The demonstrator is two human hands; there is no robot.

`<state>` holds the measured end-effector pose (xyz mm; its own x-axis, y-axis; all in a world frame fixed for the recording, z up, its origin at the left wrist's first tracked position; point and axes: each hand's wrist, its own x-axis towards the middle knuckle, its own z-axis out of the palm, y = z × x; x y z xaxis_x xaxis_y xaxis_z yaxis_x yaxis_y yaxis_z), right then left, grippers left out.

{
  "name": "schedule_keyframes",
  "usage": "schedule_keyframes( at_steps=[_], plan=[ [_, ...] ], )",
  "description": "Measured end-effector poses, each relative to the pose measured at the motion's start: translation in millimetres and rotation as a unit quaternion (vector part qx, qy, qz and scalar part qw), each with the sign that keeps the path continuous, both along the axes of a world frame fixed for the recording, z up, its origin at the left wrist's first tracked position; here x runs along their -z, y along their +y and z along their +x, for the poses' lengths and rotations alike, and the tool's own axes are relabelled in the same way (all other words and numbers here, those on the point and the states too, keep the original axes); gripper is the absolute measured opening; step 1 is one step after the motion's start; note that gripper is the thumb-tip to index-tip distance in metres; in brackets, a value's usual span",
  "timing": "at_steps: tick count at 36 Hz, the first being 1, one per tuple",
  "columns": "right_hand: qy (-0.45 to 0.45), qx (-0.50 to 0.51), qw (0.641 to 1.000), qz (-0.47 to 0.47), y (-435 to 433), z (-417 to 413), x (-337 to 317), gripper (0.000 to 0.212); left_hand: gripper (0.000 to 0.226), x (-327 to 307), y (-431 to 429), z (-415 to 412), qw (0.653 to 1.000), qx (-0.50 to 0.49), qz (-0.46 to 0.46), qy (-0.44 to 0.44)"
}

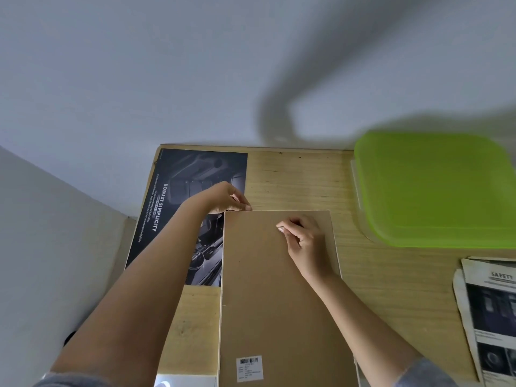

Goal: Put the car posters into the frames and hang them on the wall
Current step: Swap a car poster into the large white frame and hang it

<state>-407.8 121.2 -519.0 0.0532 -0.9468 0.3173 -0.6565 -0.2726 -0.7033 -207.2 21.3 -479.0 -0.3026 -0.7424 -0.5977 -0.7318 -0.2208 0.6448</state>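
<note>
Because the frame (279, 297) lies face down on the table (391, 275), brown backing up: left hand (220, 198) pinching its far-left corner, right hand (303, 241) curled, fingertips pressing the backing, presumably to free it for the dark car poster (178, 196) waiting just left.

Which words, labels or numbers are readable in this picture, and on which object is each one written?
"ROBUST SIMPLICITY": on the dark poster, running sideways.
Smaller lines beside it on the same poster: too small to read.
"SAFETY": heading on the crumpled sheet at the right edge; the text below it is blurred.
Barcode sticker on the brown backing board: bars show, the printed lines are too small to read.
Green lid: no text visible.
</note>
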Motion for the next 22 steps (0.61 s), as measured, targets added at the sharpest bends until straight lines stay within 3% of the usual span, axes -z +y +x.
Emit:
schedule_keyframes(
  at_steps=[11,15,19,22],
  plan=[
    [-0.007,-0.009,1.0,0.005,0,-3,0,0.02,0.023,5,6,1,0.999,0.005,-0.032,-0.001],
    [-0.009,0.004,1.0,0.001,0,-4,-1,0.019,0.024,9,24,-4,0.993,-0.036,-0.114,-0.004],
    [-0.012,0.01,1.0,-0.007,1,-2,-3,0.018,0.026,19,50,-8,0.965,-0.094,-0.244,-0.029],
    [-0.01,0.016,1.0,-0.007,0,-2,-4,0.02,0.029,30,66,-10,0.947,-0.145,-0.285,-0.025]
  ],
)
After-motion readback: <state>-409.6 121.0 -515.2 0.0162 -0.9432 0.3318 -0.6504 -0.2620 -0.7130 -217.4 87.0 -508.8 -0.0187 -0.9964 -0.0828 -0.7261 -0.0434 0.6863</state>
